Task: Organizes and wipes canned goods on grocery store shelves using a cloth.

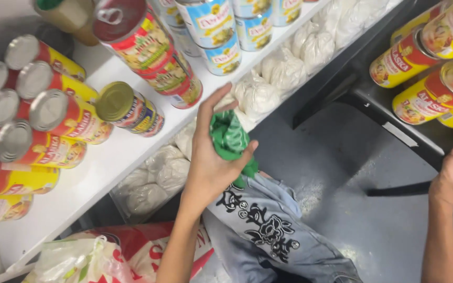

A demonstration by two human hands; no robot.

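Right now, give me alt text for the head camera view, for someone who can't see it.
The left hand holds a green cloth beside a white shelf stacked with cans, with white bags below. The right hand grips the edge of a black rack.

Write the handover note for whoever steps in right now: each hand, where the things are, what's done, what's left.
Left hand: closed around a bunched green cloth, held up in front of the white shelf, beside the tied white bags under it.
Right hand: gripping the edge of the black rack that carries yellow-and-red cans; it holds nothing loose.
Shelf top: red-and-yellow cans lying in rows, taller stacked cans beside them.
Done: cloth is in hand.
Left: cloth not yet touching the shelf or any can; whether anything has been wiped cannot be told.
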